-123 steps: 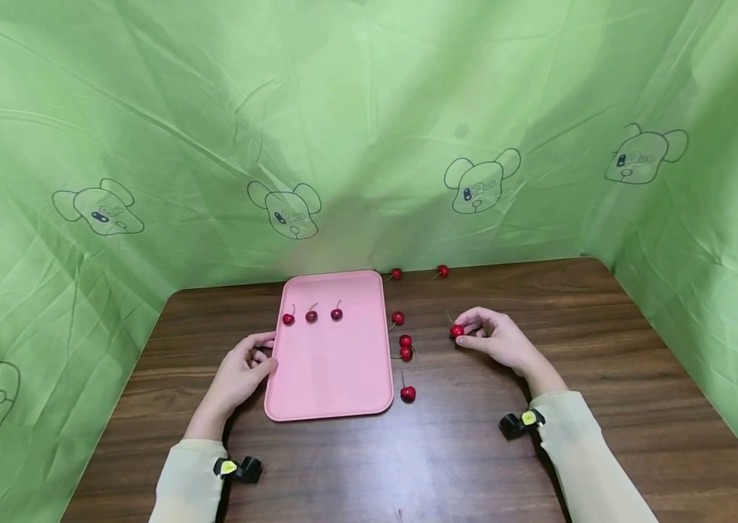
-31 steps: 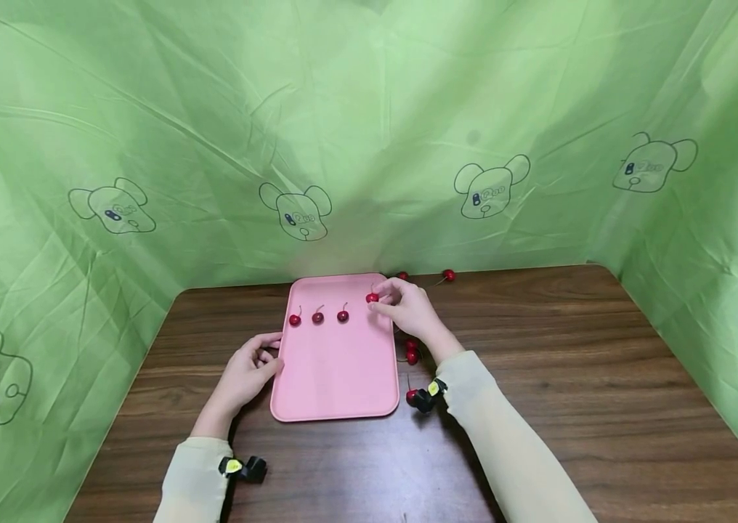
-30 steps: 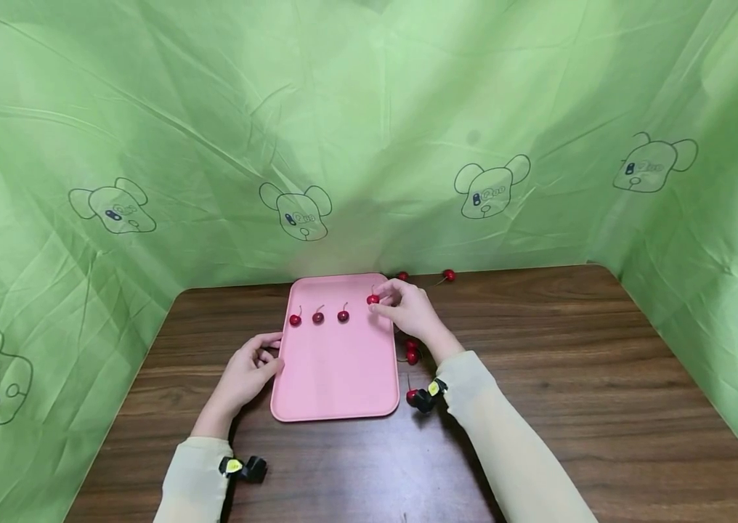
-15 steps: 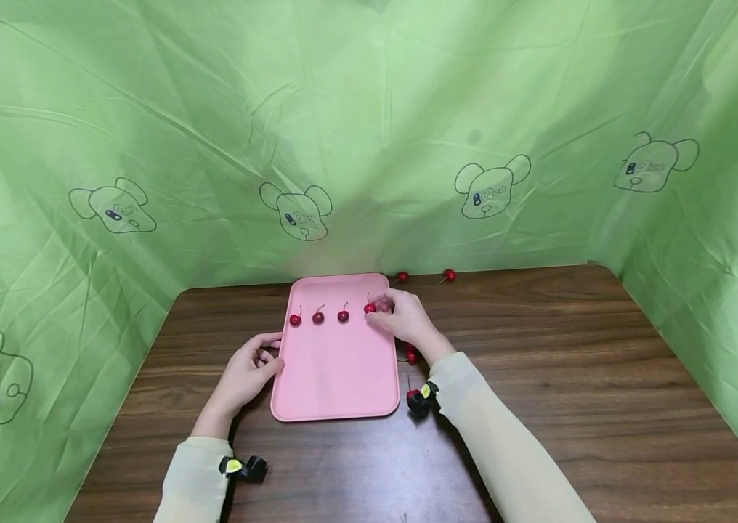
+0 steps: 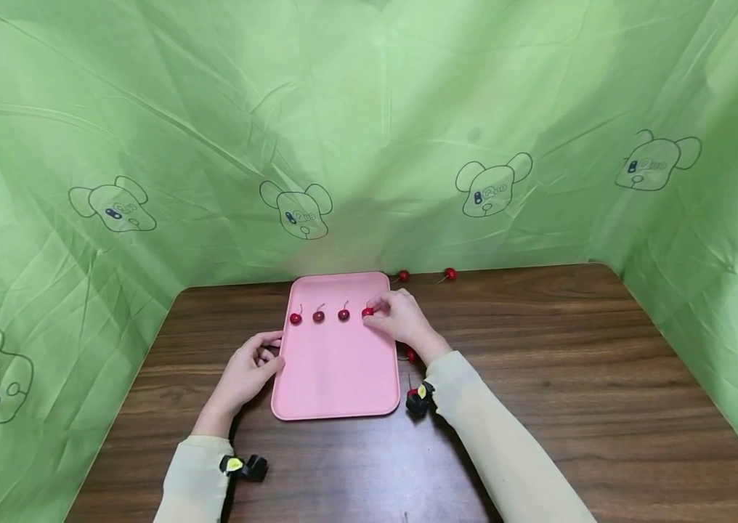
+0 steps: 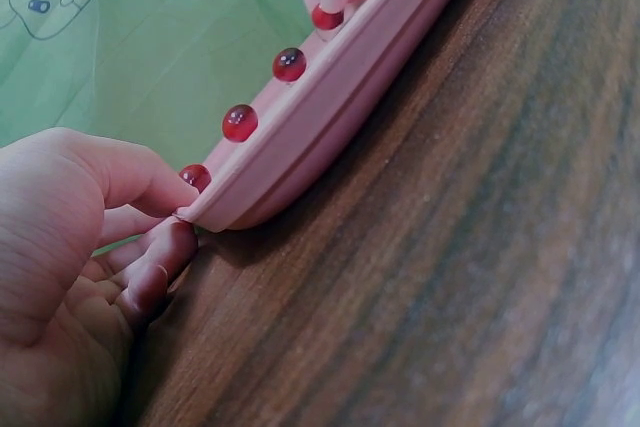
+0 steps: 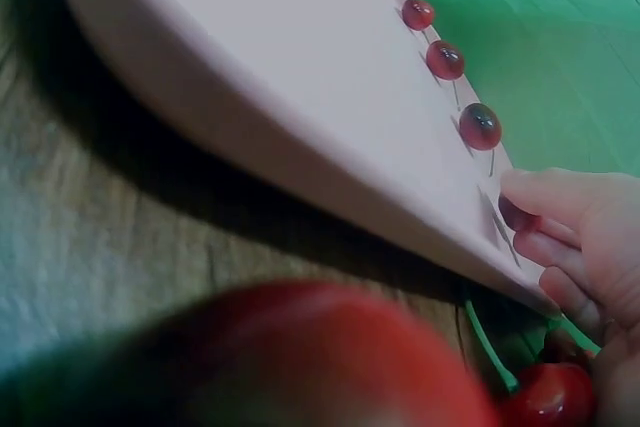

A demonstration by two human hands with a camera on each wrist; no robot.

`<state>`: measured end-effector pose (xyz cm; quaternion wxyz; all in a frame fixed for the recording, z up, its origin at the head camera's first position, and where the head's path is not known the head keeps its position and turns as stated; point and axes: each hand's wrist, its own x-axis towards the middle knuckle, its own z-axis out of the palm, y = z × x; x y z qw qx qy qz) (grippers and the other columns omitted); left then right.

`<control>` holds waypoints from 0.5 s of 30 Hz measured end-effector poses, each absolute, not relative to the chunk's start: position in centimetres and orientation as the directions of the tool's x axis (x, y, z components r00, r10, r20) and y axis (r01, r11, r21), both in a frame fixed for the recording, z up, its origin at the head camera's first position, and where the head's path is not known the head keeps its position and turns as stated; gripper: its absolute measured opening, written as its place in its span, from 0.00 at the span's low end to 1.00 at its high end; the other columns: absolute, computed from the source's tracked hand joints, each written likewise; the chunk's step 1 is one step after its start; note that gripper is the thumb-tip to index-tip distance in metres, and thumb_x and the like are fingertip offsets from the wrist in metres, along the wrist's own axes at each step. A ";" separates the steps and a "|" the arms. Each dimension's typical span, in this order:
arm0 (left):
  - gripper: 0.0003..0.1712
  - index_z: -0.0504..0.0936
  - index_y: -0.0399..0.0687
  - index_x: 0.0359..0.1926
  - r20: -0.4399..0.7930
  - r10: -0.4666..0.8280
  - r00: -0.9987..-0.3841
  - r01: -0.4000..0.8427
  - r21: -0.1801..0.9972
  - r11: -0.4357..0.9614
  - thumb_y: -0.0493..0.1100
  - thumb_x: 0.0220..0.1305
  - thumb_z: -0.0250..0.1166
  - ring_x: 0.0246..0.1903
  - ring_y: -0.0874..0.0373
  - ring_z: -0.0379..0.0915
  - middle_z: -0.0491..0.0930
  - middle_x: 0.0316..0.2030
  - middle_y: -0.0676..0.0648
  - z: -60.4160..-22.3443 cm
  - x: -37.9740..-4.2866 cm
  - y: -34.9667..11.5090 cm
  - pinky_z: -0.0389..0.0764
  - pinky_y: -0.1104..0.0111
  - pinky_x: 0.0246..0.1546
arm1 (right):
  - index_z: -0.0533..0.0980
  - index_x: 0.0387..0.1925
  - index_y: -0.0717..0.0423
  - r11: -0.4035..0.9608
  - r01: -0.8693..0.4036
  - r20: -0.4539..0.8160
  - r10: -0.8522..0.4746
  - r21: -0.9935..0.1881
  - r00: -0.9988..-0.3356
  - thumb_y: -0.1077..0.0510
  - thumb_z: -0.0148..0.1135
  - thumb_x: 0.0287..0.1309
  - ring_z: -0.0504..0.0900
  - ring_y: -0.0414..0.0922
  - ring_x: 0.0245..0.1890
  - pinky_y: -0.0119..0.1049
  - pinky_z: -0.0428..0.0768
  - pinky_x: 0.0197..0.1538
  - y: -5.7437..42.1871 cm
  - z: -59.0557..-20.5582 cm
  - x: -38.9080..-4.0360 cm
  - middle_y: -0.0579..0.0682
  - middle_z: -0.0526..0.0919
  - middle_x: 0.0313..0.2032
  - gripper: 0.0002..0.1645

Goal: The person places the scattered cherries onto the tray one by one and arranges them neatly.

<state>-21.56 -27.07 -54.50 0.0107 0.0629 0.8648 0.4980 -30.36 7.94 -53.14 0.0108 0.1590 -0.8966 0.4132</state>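
Observation:
My right hand point(image 5: 402, 319) pinches a red cherry point(image 5: 367, 312) between thumb and fingers, low over the right part of the pink tray point(image 5: 333, 378). Left of it, three darker cherries lie in a row on the tray, one of them a cherry point(image 5: 343, 314) close by, stems pointing away. At the tray's left edge my left hand point(image 5: 248, 369) grips the rim; the left wrist view shows the thumb on the rim and the fingers point(image 6: 150, 287) beneath. In the right wrist view the thumb partly covers the held cherry point(image 7: 515, 214).
Loose cherries lie on the wooden table point(image 5: 539, 363) right of the tray: a cherry point(image 5: 404, 276) and another cherry point(image 5: 450, 274) at the back edge, and a cherry point(image 5: 411, 356) partly behind my right wrist. A green cloth point(image 5: 369, 145) with bear drawings hangs around the table.
My right hand has carried the cherry from the table on the right over to the tray, then lowered it nearer the row. The left hand has kept its grip on the rim.

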 end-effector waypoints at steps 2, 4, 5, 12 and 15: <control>0.27 0.81 0.42 0.69 0.044 0.117 -0.992 0.097 0.861 0.500 0.34 0.71 0.72 0.40 0.52 0.76 0.84 0.54 0.40 -54.5 -21.6 -27.1 0.77 0.72 0.36 | 0.89 0.46 0.52 0.629 -0.301 0.150 -0.283 -0.717 -0.947 0.52 0.82 0.61 0.76 0.48 0.48 0.45 0.74 0.57 7.9 -53.0 -30.3 0.46 0.90 0.41 0.14; 0.27 0.81 0.42 0.69 0.044 0.118 -0.992 0.098 0.859 0.502 0.34 0.71 0.72 0.40 0.52 0.76 0.84 0.54 0.40 -54.4 -21.6 -27.1 0.77 0.72 0.36 | 0.89 0.46 0.53 0.646 -0.317 0.154 -0.296 -0.695 -0.943 0.52 0.82 0.61 0.76 0.48 0.49 0.46 0.74 0.58 7.9 -52.7 -30.2 0.46 0.90 0.41 0.14; 0.27 0.81 0.42 0.69 0.045 0.118 -0.992 0.099 0.860 0.501 0.34 0.71 0.72 0.40 0.52 0.76 0.84 0.54 0.40 -54.4 -21.6 -27.1 0.77 0.72 0.36 | 0.89 0.45 0.53 0.654 -0.325 0.156 -0.304 -0.684 -0.940 0.53 0.82 0.61 0.76 0.49 0.50 0.46 0.74 0.58 7.9 -52.6 -30.2 0.46 0.90 0.41 0.14; 0.28 0.81 0.41 0.70 0.061 0.121 -0.991 0.113 0.868 0.484 0.34 0.70 0.72 0.39 0.53 0.76 0.84 0.55 0.40 -54.4 -21.6 -27.1 0.77 0.72 0.35 | 0.88 0.46 0.54 0.664 -0.347 0.150 -0.336 -0.662 -0.930 0.54 0.81 0.61 0.78 0.49 0.50 0.46 0.76 0.59 8.1 -51.9 -30.0 0.48 0.91 0.43 0.15; 0.28 0.81 0.40 0.69 0.065 0.121 -0.990 0.116 0.868 0.483 0.33 0.70 0.72 0.39 0.54 0.76 0.85 0.55 0.39 -54.4 -21.5 -27.1 0.77 0.72 0.35 | 0.87 0.48 0.57 0.638 -0.354 0.157 -0.345 -0.684 -0.925 0.55 0.81 0.61 0.82 0.48 0.49 0.45 0.79 0.59 8.3 -51.7 -29.8 0.51 0.90 0.44 0.16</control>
